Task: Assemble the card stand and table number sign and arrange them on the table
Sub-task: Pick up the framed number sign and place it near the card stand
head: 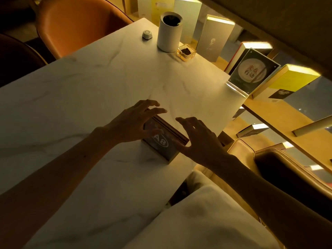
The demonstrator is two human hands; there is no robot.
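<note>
Marble table (pixel 89 90) edge beside sign (pixel 162 141), seemingly.

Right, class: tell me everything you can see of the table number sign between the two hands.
The table number sign is a small dark panel marked "A8" in white inside an oval outline, set in a wood-looking grooved base. It leans, face up, on the pale marble-look table, close to its near right edge. The left hand hovers over its upper part, thumb touching its face; the right hand touches its right end. Dim light hides finer detail.
</note>
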